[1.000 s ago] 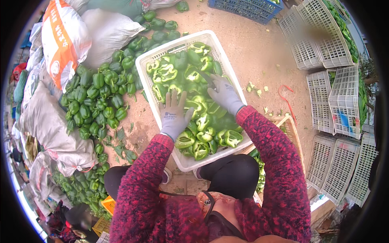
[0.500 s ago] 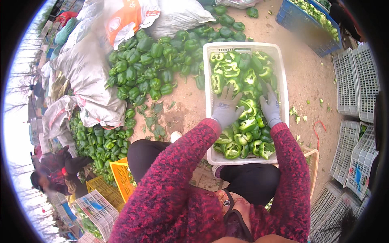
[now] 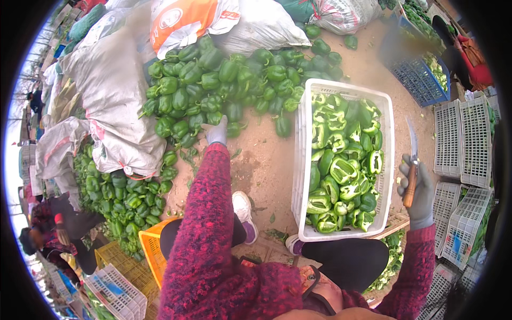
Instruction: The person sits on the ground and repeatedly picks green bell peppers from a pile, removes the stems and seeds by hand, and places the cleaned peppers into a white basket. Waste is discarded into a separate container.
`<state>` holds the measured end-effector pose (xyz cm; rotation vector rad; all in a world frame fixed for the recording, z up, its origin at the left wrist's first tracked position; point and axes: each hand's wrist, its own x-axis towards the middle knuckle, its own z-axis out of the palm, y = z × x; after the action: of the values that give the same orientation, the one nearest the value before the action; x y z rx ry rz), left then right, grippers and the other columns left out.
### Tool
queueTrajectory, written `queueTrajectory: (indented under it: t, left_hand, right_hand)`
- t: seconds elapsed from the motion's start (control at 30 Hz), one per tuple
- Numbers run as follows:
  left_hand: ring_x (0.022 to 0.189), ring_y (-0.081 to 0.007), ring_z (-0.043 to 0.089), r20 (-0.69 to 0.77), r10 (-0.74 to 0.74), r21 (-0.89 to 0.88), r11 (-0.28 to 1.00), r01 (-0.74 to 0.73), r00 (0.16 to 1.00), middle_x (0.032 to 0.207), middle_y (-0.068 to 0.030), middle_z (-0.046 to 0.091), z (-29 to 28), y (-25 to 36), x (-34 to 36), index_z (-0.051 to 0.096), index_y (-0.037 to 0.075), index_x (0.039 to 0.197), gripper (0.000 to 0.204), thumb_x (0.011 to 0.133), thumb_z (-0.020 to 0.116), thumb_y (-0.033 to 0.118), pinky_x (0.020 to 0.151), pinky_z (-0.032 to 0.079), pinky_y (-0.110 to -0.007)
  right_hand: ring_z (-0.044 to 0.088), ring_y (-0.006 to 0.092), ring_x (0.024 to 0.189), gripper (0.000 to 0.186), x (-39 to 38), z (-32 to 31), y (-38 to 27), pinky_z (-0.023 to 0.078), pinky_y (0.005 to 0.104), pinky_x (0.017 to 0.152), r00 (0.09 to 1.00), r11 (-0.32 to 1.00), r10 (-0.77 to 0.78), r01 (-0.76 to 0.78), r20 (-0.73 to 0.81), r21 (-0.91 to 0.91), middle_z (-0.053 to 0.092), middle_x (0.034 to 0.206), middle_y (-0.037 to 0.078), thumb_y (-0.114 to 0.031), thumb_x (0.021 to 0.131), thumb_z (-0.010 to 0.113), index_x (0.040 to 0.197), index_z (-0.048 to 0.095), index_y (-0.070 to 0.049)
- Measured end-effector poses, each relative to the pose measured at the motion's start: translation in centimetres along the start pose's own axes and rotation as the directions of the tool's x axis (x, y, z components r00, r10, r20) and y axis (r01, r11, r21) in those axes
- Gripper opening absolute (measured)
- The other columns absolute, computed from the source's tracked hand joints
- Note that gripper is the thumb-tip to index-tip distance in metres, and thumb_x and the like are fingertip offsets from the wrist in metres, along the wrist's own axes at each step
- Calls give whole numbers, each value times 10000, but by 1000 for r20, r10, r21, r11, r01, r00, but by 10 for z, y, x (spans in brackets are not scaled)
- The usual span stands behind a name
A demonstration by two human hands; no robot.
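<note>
Our gloved left hand (image 3: 217, 132) closes its grip on a whole green bell pepper (image 3: 233, 129) at the heap's edge, while our right hand (image 3: 418, 193) grips a wooden-handled curved knife (image 3: 411, 169) just right of the white plastic crate (image 3: 302, 160) of cut peppers.

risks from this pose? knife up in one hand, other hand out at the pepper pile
1. The right hand holds the knife blade up, beside the white crate, while the person reaches the other way; a slip could cut.
2. The left hand stretches to the whole green peppers heaped on the ground; pulling one out may send its neighbours rolling across the dirt.
3. The crate of cut peppers looks nearly full, so more pieces may spill over the rim.
</note>
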<state>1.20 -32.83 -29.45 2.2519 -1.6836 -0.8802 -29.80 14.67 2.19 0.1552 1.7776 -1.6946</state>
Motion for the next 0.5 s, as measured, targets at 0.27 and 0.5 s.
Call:
queueTrajectory:
  t: [0.27,0.5]
  left_hand:
    - [954,-311,695,225,-196,-868,405,288,954,1319,-161,626,56,-44,65,416,109,1552,546,1062,502,333,684,611,-373]
    - [978,-172,668,250,223,-966,121,228,942,1267,-58,649,20,-52,-83,477,122,1504,420,1087,512,163,780,578,-305]
  right_hand:
    - [472,98,549,485,-82,58,83,456,267,547,946,991,136,-128,294,-45,574,815,14,-326,1029,597,1363,572,25]
    - [563,96,696,441,-62,146,118,505,256,644,897,980,-5,92,442,-177,611,910,7,-255,1007,645,1357,560,-1]
